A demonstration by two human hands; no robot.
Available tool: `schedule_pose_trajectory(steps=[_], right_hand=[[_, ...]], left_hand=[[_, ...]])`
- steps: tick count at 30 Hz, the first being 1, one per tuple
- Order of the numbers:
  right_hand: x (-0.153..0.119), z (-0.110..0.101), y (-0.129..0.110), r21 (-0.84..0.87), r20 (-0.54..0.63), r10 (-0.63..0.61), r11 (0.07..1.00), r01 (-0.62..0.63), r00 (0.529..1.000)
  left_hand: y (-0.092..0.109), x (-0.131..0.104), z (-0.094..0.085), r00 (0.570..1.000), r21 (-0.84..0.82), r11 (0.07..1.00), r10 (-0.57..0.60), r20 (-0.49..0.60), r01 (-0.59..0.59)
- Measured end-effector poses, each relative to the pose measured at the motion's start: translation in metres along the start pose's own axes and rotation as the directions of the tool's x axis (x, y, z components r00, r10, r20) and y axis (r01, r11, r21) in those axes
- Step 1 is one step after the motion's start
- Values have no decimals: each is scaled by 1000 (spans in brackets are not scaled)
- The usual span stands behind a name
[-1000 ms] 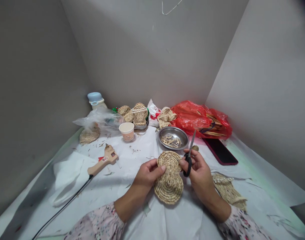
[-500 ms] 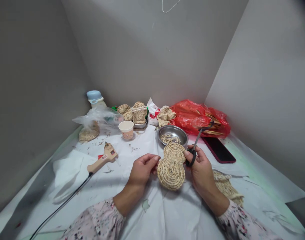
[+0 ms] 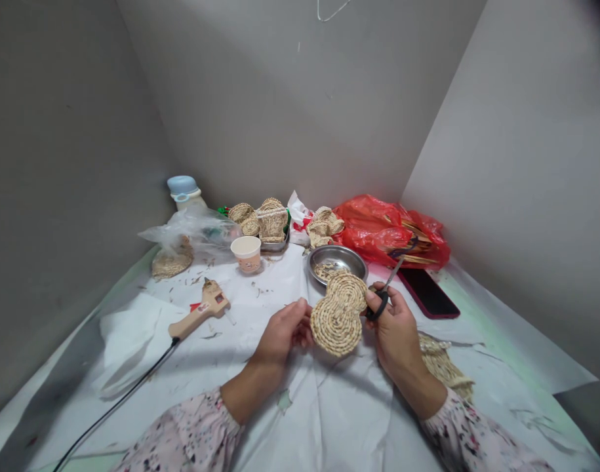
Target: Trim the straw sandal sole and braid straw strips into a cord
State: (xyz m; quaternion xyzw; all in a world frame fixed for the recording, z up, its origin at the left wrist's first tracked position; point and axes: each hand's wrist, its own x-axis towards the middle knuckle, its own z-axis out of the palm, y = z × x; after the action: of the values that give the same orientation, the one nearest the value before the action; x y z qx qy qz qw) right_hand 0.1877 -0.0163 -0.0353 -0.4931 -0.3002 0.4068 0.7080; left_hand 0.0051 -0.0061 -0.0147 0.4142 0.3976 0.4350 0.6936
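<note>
A figure-eight piece of coiled, braided straw (image 3: 338, 314) is held up over the table, its narrower end tilted right. My right hand (image 3: 395, 328) pinches its right edge with the thumb. The same hand keeps black-handled scissors (image 3: 378, 305) hooked in the fingers, blades pointing up and away. At the left edge of the straw piece, my left hand (image 3: 286, 331) has its fingers curled against the rim, thumb on top; the fingertips are partly hidden. Just behind the piece stands a steel bowl (image 3: 361, 265) with straw scraps inside.
Left lies a beige glue gun (image 3: 201, 313) with a black cord. Further back are a paper cup (image 3: 247, 254), a clear plastic bag (image 3: 196, 223), a blue-lidded bottle (image 3: 182, 187) and woven pieces (image 3: 273, 219). A red bag (image 3: 368, 226), phone (image 3: 430, 293) and another woven piece (image 3: 444, 364) sit right.
The straw piece has tilted, its lower end swinging up a little. My left thumb has shifted back from its pinch beside the piece, and the scissors tip has turned slightly right.
</note>
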Motion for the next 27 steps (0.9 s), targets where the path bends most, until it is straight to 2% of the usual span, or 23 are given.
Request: schedule_pose_trajectory(steps=[3,6,14,21,27], right_hand=[[0,0,0,-15,-5,-2,1000,2,1000],[-1,1,0,-41,26,8,999,-7,1000],[-6,3,-5,-161,108,-19,986,36,994],[-10,5,-8,-186,97,-25,982,43,995],[-13,4,-10,-160,18,-132,978,133,991]], left_hand=[[0,-3,2,997,52,999,-4,80,0],[-1,-3,0,994,34,999,-39,106,36],[3,4,-4,992,-191,974,-110,65,121],[2,8,-9,984,-350,925,-172,-37,149],[3,9,-9,985,-405,904,-168,-44,136]])
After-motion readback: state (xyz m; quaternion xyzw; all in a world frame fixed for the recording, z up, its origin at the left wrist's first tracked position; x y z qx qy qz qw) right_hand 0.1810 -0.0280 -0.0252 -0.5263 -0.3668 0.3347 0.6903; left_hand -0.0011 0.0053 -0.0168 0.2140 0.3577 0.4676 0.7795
